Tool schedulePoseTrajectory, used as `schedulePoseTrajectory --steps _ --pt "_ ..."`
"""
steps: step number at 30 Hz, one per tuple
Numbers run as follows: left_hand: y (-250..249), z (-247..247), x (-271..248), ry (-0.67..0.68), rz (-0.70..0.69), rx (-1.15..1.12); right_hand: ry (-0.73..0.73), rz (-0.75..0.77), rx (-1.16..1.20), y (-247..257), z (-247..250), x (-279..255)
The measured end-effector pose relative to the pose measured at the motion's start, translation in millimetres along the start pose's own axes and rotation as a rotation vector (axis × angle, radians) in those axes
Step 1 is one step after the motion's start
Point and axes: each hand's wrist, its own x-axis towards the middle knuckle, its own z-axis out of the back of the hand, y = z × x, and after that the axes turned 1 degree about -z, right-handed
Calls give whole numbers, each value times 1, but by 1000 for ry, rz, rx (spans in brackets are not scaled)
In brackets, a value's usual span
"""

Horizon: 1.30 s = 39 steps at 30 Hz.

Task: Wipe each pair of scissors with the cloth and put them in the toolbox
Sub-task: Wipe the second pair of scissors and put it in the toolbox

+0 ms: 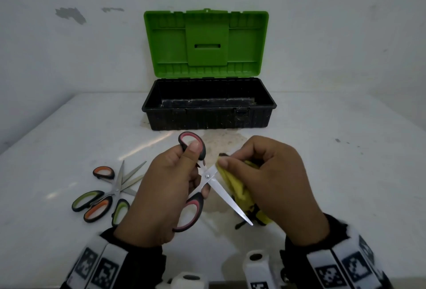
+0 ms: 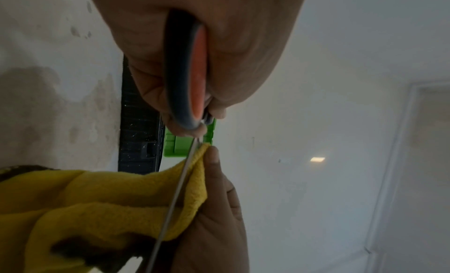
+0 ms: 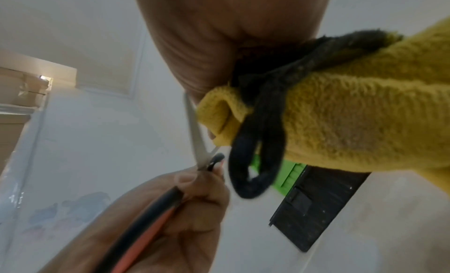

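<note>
The left hand (image 1: 161, 187) grips the red-and-black-handled steel scissors (image 1: 208, 177) by their handles, blades spread, above the white table (image 1: 322, 162). The right hand (image 1: 272, 180) pinches a yellow terry cloth (image 1: 237, 187) around one blade near the pivot. Beyond them stands the open black toolbox with green lid (image 1: 207, 104); two more pairs of scissors (image 1: 108, 194) lie left. The wrist markers carry no legible writing.
</note>
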Motion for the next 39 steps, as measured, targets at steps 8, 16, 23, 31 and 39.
schedulePoseTrajectory --steps 8,16,23,31,39 --pt "-2 3 -1 13 -33 12 7 18 55 5 0 -5" --pt "-3 7 0 53 -67 5 -55 20 84 8 0 -4" --pt "1 9 2 82 -139 -6 -111 -77 172 2 9 9" --pt "2 8 2 63 -149 1 -204 -147 211 -5 27 23" --pt "3 4 2 17 -287 171 -68 -71 167 10 19 9"
